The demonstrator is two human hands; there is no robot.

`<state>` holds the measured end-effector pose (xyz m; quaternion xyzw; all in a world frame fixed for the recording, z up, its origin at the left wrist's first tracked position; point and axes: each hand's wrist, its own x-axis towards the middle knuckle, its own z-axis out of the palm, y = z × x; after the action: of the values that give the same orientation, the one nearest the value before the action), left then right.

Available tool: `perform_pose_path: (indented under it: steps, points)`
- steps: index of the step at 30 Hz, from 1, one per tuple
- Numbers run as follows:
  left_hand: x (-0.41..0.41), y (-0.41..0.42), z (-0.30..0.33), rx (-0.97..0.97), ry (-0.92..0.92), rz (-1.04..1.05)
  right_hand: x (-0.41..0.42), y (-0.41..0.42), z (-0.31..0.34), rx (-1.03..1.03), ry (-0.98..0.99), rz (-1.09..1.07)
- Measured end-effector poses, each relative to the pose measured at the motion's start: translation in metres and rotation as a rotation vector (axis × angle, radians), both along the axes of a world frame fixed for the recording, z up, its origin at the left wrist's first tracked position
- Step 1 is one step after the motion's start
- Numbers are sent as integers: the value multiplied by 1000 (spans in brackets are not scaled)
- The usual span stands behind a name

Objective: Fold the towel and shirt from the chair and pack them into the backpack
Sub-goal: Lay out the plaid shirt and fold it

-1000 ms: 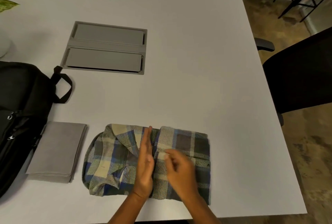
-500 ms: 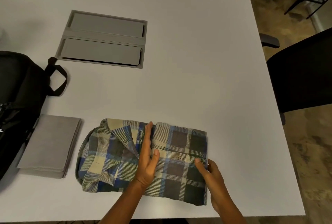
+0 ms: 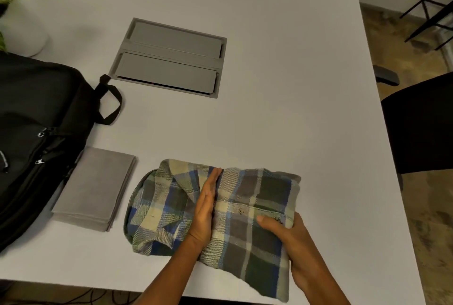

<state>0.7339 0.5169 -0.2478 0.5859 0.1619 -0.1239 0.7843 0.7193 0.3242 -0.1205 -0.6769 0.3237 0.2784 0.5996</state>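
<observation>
A plaid shirt [image 3: 257,197] in blue, green and cream lies partly folded near the table's front edge. My left hand [image 3: 204,209] stands on edge along the shirt's middle, fingers straight, pressing a crease. My right hand [image 3: 291,238] grips the shirt's right end, thumb on top, and that end is lifted off the table. A folded grey towel [image 3: 94,188] lies flat to the left of the shirt. The black backpack [image 3: 31,133] lies at the far left, its zipper pulls showing, touching the towel's left edge.
A grey recessed cable box [image 3: 169,57] sits in the white table [image 3: 282,84] behind the shirt. A potted plant [image 3: 22,10] stands at the back left. A black chair [image 3: 421,121] is beside the table's right edge.
My right hand moved from the shirt's middle to its right end, took hold of it and raised it. My left hand stayed on edge along the centre.
</observation>
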Motion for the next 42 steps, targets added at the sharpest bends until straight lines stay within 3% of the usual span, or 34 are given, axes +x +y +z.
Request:
perform_pose_path:
  steps: [5, 7, 11, 14, 19, 24, 28, 33, 37, 42]
  points:
    - [9, 27, 31, 1, 112, -16, 12, 74, 20, -235, -56, 84]
    - [9, 50, 44, -96, 123, 9, 13, 108, 25, -264, -98, 114]
    - [-7, 128, 70, -244, 159, 72, 11, 177, 22, -226, -215, 283]
    - [-20, 180, 74, -283, 141, 81, 8, 216, 6, -28, -210, 385]
    - [-27, 226, 45, 203, 99, -109, 7, 219, -12, 103, -243, 260]
    - [-25, 231, 30, 457, 127, -147, -2, 184, -46, -362, -456, 215]
    - [-23, 216, 35, 985, -142, -118, -7, 177, -74, -682, -628, 529]
    - [-1, 184, 28, 1114, -400, -330, 2, 210, -89, -874, -666, 790]
    - [7, 197, -18, 1345, -334, -473, 13, 225, -111, -975, -578, 892]
    - [15, 204, -36, 1383, -311, -527, 15, 233, -129, -1052, -541, 939]
